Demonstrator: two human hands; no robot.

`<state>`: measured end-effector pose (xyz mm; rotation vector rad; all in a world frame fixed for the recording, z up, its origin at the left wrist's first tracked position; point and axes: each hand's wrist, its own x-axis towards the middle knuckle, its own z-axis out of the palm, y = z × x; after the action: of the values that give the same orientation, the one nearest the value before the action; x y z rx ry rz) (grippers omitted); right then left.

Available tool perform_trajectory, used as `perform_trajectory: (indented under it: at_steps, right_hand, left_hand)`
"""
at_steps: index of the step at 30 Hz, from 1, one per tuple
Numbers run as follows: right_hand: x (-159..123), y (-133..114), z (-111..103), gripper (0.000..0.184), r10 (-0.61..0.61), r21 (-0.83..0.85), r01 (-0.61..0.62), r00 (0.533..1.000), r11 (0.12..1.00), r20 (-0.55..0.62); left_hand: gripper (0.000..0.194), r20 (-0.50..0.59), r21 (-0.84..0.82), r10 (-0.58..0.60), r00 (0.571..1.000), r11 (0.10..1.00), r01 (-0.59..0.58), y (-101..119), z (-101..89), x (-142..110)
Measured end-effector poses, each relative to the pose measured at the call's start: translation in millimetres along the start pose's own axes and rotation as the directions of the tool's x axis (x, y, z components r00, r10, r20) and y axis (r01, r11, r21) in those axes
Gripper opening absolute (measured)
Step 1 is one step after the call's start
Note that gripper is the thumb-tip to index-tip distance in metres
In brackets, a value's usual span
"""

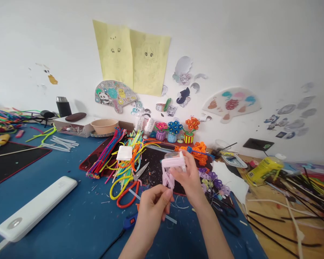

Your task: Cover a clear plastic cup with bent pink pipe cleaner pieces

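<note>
Left hand (153, 205) pinches the lower strands of a pale pink pipe-cleaner frame (170, 169) while the right hand (188, 177) clasps its upper corner, orange-handled scissors (137, 178) lying nearby

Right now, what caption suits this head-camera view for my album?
Left hand and right hand hold a pale pink pipe-cleaner piece over a blue mat beside red-handled scissors.
</note>
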<state>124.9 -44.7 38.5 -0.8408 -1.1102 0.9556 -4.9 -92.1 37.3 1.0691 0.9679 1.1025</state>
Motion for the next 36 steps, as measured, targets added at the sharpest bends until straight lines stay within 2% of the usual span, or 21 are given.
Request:
perform_trajectory:
  at_steps: [3,5,7,11,14,21,27,30,32,34,36]
  right_hand:
    - [6.5,5.6,-8.9,0.063,0.042,0.054,-0.04,0.999,0.998,-0.03]
    - [9.8,9.7,-12.9,0.062,0.05,0.07,-0.046,0.997,0.997,-0.054]
    - [11.2,11.9,-13.9,0.061,0.042,0.063,-0.038,0.997,0.997,-0.066]
    - [8.0,7.3,-6.9,0.062,0.021,0.038,-0.02,0.999,0.999,-0.032]
    - [3.1,0.5,0.7,0.063,0.0,0.014,0.0,1.0,1.0,-0.005]
    - [-3.6,-3.1,3.1,0.066,-0.038,-0.079,0.037,0.999,0.996,-0.005]
    - [-4.4,0.2,-1.8,0.064,-0.014,-0.037,0.013,1.0,0.999,-0.02]
    - [-2.2,7.5,-5.7,0.065,0.016,0.006,-0.016,0.998,1.0,-0.058]
    - [-0.3,12.8,-8.0,0.066,0.034,0.032,-0.031,0.996,0.999,-0.077]
    - [1.3,16.6,-9.6,0.066,0.046,0.057,-0.042,0.997,0.998,-0.069]
    - [2.1,18.9,-10.6,0.063,0.057,0.075,-0.054,0.997,0.996,-0.049]
  left_hand:
    - [0.046,0.057,-0.227,-0.057,0.997,0.972,0.069,-4.2,-12.0,-4.7]
    - [0.048,0.077,-0.297,-0.068,0.995,0.951,0.088,-7.8,-16.5,-6.9]
    - [0.048,0.062,-0.243,-0.061,0.996,0.967,0.074,-10.3,-16.6,-6.6]
    - [0.044,-0.057,-0.065,0.031,0.998,0.997,-0.034,-7.7,-5.6,3.8]
    - [0.047,-0.086,-0.096,0.095,0.992,0.99,-0.103,0.2,4.6,14.4]
    - [0.04,-0.094,-0.096,0.032,0.995,0.995,-0.041,14.0,14.1,23.4]
    - [0.034,-0.092,-0.242,0.023,0.996,0.969,-0.045,9.6,12.1,24.9]
    - [0.03,-0.098,-0.396,0.103,0.99,0.908,-0.134,9.0,9.5,25.7]
    - [0.028,-0.103,-0.526,0.177,0.979,0.825,-0.204,10.6,7.3,26.3]
    - [0.026,-0.065,-0.66,0.204,0.977,0.725,-0.196,12.9,4.7,26.7]
    - [0.025,-0.004,-0.76,0.204,0.979,0.636,-0.136,14.7,1.7,27.2]
